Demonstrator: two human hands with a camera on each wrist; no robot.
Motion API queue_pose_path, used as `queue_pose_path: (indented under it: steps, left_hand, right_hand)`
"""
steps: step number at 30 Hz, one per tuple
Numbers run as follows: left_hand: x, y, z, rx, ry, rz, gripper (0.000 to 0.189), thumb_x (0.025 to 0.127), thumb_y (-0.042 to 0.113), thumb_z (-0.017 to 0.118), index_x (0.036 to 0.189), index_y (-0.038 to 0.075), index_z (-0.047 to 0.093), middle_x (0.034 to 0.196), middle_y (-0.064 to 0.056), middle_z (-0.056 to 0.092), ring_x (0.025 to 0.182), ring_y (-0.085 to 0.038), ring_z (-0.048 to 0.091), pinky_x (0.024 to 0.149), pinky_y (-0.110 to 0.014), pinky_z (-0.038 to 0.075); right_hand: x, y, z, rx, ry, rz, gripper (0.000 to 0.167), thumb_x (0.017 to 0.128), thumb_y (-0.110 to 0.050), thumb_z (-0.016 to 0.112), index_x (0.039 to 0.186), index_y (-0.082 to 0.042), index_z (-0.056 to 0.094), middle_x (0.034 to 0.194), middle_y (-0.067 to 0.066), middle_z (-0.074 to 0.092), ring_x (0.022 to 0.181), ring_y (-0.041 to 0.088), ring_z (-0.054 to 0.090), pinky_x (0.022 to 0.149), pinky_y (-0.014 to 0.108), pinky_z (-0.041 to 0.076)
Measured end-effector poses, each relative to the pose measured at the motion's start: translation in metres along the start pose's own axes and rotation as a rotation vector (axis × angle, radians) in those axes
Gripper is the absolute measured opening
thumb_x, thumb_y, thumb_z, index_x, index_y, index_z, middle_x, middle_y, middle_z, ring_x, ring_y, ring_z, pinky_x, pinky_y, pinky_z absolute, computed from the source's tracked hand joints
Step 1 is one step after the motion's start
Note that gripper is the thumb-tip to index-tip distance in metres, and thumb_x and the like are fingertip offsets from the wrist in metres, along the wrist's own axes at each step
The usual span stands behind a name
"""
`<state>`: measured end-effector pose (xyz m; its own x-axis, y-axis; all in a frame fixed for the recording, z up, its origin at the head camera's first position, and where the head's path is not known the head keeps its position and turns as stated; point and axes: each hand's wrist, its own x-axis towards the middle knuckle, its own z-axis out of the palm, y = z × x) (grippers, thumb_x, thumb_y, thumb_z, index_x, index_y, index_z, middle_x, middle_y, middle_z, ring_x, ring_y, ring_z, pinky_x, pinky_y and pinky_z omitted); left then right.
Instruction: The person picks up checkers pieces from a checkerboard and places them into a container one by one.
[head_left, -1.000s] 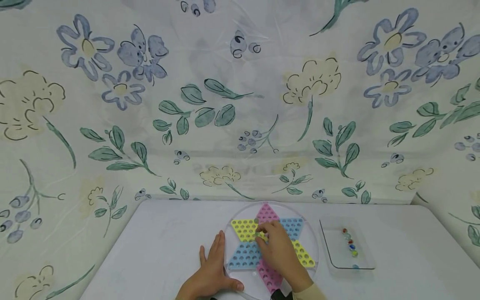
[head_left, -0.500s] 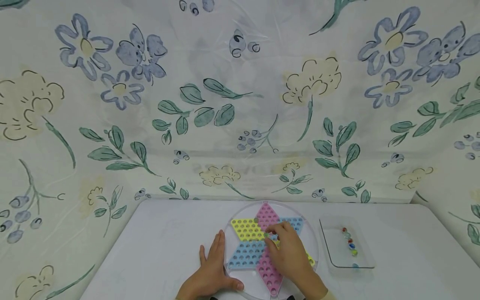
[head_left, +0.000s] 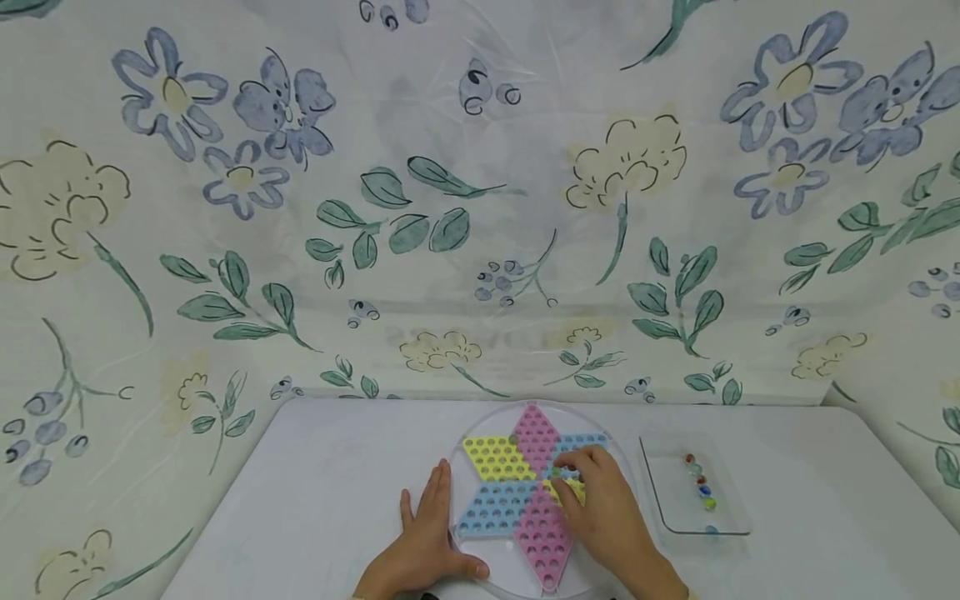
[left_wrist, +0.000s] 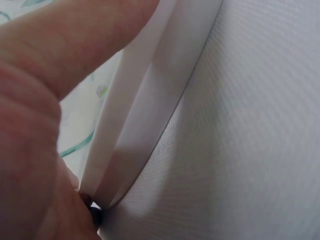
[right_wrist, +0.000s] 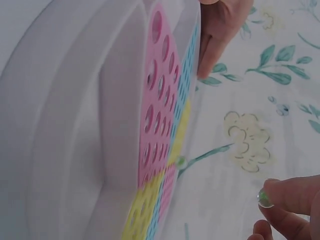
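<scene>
My right hand (head_left: 600, 500) pinches a clear marble with green in it (right_wrist: 265, 198) between thumb and finger. It is over the right half of a round white Chinese checkers board (head_left: 480, 423), which has a star of pink, blue and yellow hole fields. Another marble (right_wrist: 181, 162) sits on the board, at the yellow field's inner corner in the head view. My left hand (head_left: 424, 542) rests at the board's left rim, fingers straight and thumb spread to the near edge. In the left wrist view, its thumb (left_wrist: 85, 45) lies against the rim wall.
Right of the board stands a clear tray (head_left: 738, 525) with several coloured marbles (head_left: 701, 482) in a line. Everything lies on a white table (head_left: 315, 492). A flowered cloth (head_left: 442, 275) hangs behind and at the sides.
My right hand has moved rightward across the board with the green marble in its fingers, from the yellow field past the centre. The left hand has stayed at the rim.
</scene>
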<state>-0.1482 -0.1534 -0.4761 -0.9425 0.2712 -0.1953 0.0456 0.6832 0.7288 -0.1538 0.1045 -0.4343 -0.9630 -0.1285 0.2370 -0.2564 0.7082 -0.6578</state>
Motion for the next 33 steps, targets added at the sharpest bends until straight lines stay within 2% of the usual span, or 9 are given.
queue_pose_path:
  steps: [9,16,23,28,33]
  left_hand:
    - [0.0,0.0,0.0,0.002,-0.002,-0.019,0.149,0.058,0.053,0.093,0.155,-0.012,0.0,0.164,-0.031,0.001,0.151,-0.046,-0.003,0.109,-0.068,-0.02]
    - [-0.001,0.001,0.0,-0.012,-0.002,-0.006,0.15,0.058,0.052,0.093,0.155,-0.012,-0.002,0.163,-0.032,-0.001,0.151,-0.047,-0.004,0.108,-0.068,-0.022]
    - [-0.001,0.001,0.001,-0.01,-0.005,-0.008,0.15,0.059,0.054,0.092,0.155,-0.012,-0.003,0.163,-0.031,-0.001,0.151,-0.047,-0.004,0.109,-0.067,-0.022]
    - [-0.001,0.001,0.0,-0.007,-0.006,0.0,0.15,0.06,0.054,0.092,0.155,-0.011,-0.004,0.163,-0.031,-0.002,0.151,-0.046,-0.005,0.109,-0.067,-0.022]
    - [-0.002,0.001,0.0,-0.013,-0.004,0.007,0.149,0.06,0.054,0.091,0.155,-0.011,-0.004,0.163,-0.031,-0.002,0.151,-0.047,-0.004,0.108,-0.067,-0.022]
  right_hand:
    - [-0.007,0.01,-0.014,-0.028,0.037,0.024,0.018,0.09,-0.012,0.076,0.108,-0.012,0.072,0.103,0.0,0.059,0.088,0.014,0.055,0.072,0.029,0.051]
    - [-0.012,0.019,-0.028,-0.02,0.039,0.039,0.019,0.09,-0.012,0.076,0.109,-0.011,0.072,0.105,0.002,0.059,0.087,0.015,0.053,0.067,0.027,0.049]
    - [-0.02,0.034,-0.044,-0.077,0.075,0.068,0.018,0.09,-0.011,0.076,0.108,-0.011,0.072,0.104,0.002,0.059,0.084,0.012,0.05,0.065,0.025,0.049]
    - [-0.027,0.047,-0.05,-0.099,0.062,0.087,0.018,0.091,-0.011,0.075,0.108,-0.01,0.071,0.104,0.003,0.058,0.084,0.015,0.051,0.064,0.025,0.048]
    - [-0.033,0.058,-0.053,-0.118,0.097,0.053,0.018,0.09,-0.008,0.075,0.108,-0.009,0.071,0.102,0.004,0.058,0.082,0.014,0.051,0.063,0.025,0.048]
